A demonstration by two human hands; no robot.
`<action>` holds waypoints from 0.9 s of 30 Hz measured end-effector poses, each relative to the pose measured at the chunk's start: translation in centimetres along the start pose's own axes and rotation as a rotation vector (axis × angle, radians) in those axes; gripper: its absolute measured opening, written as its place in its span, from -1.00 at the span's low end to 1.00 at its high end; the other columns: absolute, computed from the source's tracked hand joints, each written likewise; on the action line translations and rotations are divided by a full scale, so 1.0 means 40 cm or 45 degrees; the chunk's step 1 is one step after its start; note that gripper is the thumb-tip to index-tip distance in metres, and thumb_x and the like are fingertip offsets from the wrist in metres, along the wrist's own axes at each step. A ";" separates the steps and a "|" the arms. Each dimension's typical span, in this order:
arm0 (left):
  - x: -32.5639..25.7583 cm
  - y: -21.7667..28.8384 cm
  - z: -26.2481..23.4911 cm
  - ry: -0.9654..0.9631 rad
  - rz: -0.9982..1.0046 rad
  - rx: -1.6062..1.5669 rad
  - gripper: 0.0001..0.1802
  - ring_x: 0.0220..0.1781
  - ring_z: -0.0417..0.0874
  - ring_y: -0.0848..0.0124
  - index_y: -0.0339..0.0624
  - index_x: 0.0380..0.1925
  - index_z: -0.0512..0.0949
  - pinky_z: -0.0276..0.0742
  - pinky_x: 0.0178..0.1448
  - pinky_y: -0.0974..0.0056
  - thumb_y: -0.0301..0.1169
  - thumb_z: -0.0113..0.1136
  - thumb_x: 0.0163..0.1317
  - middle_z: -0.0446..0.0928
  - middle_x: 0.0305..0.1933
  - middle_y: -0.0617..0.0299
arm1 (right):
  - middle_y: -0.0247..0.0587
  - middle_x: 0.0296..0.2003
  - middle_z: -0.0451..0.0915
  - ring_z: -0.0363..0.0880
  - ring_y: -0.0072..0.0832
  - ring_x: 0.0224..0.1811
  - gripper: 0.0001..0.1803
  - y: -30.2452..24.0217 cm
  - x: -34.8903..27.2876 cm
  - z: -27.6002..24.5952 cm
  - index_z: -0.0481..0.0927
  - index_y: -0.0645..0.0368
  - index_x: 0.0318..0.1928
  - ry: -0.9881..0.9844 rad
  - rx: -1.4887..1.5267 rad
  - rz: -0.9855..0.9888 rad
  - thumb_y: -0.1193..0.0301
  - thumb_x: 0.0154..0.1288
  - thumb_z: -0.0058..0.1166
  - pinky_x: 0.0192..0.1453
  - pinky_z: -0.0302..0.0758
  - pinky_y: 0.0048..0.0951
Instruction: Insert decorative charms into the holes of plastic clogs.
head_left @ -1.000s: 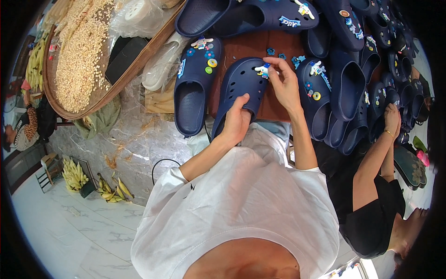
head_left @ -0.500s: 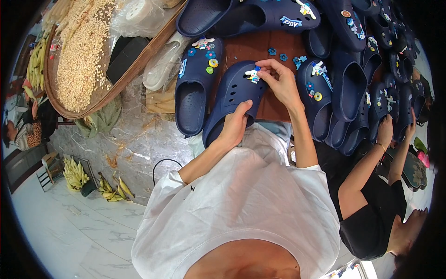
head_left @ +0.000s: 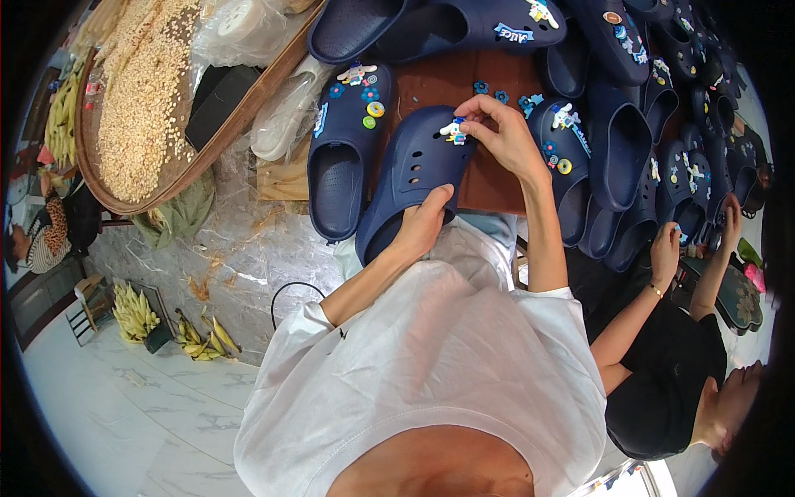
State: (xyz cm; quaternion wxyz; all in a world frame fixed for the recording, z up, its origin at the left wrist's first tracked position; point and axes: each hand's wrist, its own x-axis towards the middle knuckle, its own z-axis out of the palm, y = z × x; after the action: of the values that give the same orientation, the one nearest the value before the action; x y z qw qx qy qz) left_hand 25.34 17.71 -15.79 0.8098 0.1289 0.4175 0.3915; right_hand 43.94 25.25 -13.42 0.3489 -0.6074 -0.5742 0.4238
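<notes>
Shifted leftward, the clog [head_left: 406, 141] is being gripped by the left hand [head_left: 424, 225], one charm [head_left: 454, 131] by the right hand [head_left: 501, 137]. Empty holes [head_left: 415, 167] are remaining.

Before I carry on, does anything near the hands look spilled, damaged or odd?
Nothing looks spilled or damaged around the held clog. The one oddity is the tray of loose pale kernels left of the other clogs: food-like grain beside footwear. Two blue flower charms also lie loose on the brown surface.
</notes>
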 end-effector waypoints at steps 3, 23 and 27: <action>0.008 -0.006 -0.011 0.009 -0.015 -0.054 -0.67 0.02 0.48 0.52 -0.19 0.04 0.48 0.37 0.21 0.32 -0.50 0.22 0.27 0.50 -0.01 0.33 | -0.29 -0.31 0.61 0.56 -0.51 -0.28 -0.83 0.001 0.003 0.005 0.61 0.24 -0.17 -0.011 -0.026 -0.075 0.56 0.21 0.25 -0.12 0.51 -0.43; -0.048 -0.019 -0.052 -0.028 0.363 0.843 -0.68 -0.05 0.44 0.45 -0.31 0.01 0.48 0.43 0.02 0.33 -0.45 0.20 0.29 0.43 -0.02 0.25 | -0.27 -0.01 0.44 0.51 -0.44 0.10 -0.84 0.050 -0.040 0.000 0.59 0.25 -0.21 -0.183 0.411 -0.078 0.62 0.21 0.26 0.24 0.51 -0.40; -0.050 -0.043 -0.077 -0.038 0.580 0.937 -0.77 -0.11 0.44 0.46 -0.32 -0.08 0.51 0.44 -0.06 0.32 -0.46 0.18 0.30 0.45 -0.11 0.25 | -0.27 0.00 0.42 0.51 -0.45 0.11 -0.86 0.049 -0.052 -0.010 0.59 0.24 -0.22 -0.222 0.423 -0.076 0.62 0.21 0.26 0.24 0.51 -0.41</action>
State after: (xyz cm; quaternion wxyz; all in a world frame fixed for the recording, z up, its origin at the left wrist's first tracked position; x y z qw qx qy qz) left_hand 23.16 14.75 -17.46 0.6086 0.5037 0.4784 0.3834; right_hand 45.12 23.02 -14.80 0.4058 -0.4851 -0.5421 0.5534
